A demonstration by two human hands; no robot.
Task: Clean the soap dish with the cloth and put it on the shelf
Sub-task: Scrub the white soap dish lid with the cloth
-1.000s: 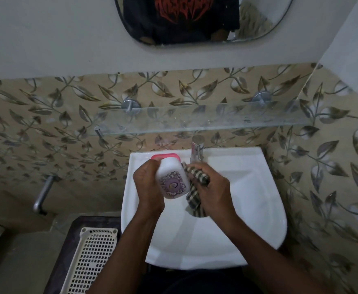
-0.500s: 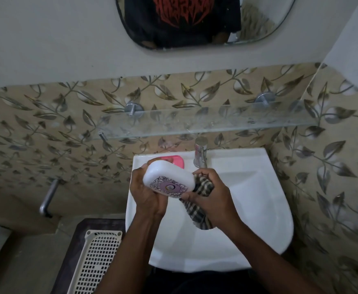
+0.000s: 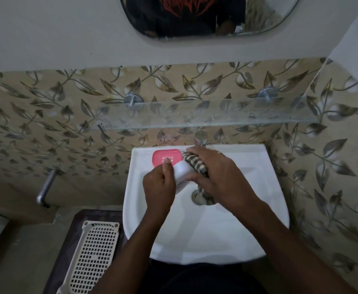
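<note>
My left hand (image 3: pixel 160 185) grips a white soap dish part (image 3: pixel 182 174) over the white sink (image 3: pixel 258 219). My right hand (image 3: pixel 218 177) presses a checked cloth (image 3: pixel 195 163) against the top of that part; a tail of the cloth hangs down near the drain (image 3: pixel 197 197). A pink soap dish piece (image 3: pixel 166 157) with a slotted middle lies flat on the sink's back left ledge, just beyond my left thumb. The glass shelf (image 3: pixel 205 118) runs along the tiled wall above the sink and carries nothing.
A chrome tap (image 3: pixel 200 139) stands at the back of the sink behind my right hand. A cream plastic basket (image 3: pixel 93 257) sits low on the left on a dark surface. A metal pipe (image 3: pixel 46 187) sticks out of the left wall. A mirror (image 3: pixel 205 15) hangs above.
The white part has turned so its patterned face no longer shows. My right hand has moved the cloth up over its top, and the pink piece on the ledge is now fully exposed.
</note>
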